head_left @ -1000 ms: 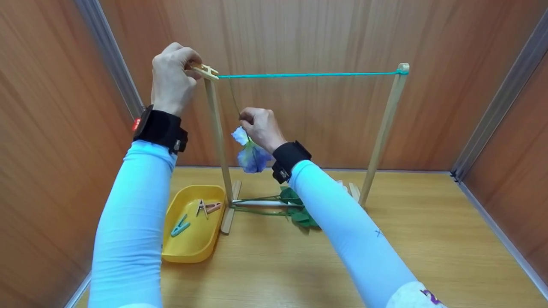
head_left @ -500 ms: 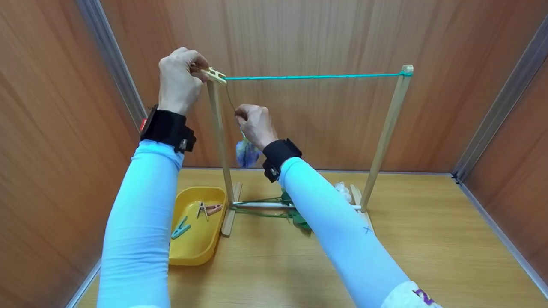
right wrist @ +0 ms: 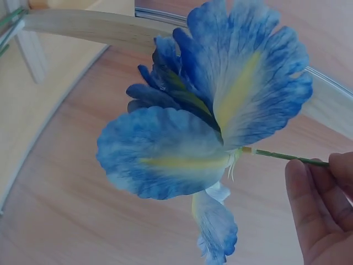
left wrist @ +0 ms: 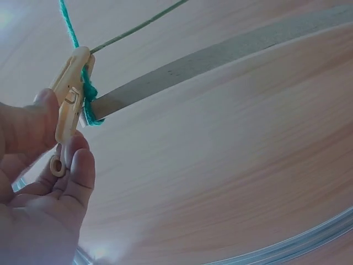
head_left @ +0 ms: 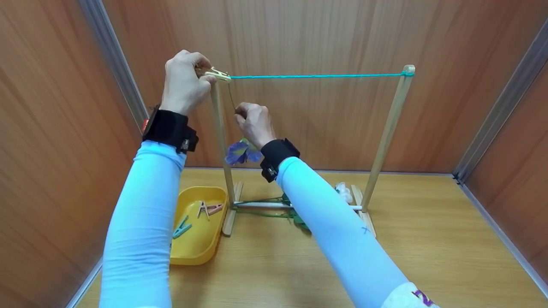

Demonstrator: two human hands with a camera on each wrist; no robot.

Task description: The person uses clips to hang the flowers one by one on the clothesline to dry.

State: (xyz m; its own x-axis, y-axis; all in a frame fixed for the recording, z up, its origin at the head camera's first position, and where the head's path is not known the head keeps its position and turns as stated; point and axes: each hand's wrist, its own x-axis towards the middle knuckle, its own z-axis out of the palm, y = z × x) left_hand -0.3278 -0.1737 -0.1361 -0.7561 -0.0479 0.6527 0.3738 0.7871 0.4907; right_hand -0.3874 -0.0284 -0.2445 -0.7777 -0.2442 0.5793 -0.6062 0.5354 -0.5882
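Note:
My left hand pinches a pale yellow clothespin at the left end of a teal string. In the left wrist view the clothespin's tip meets the string and the end of a thin green stem, close to the knot on the wooden post. Lower and to the right, my right hand pinches that stem between thumb and fingers. Below it a blue artificial flower hangs head down; its petals, yellow-streaked, fill the right wrist view. Part of the bloom is hidden behind my right hand in the head view.
A yellow tray at lower left holds a teal clothespin and two pinkish ones. Wooden posts bear the string. Green-stemmed flowers lie across the frame's base, partly behind my right arm. Wood panels enclose the table.
My left hand and the clothespin have moved slightly right and down onto the string beside the stem's end. My right hand has shifted slightly left and up, and the flower has turned.

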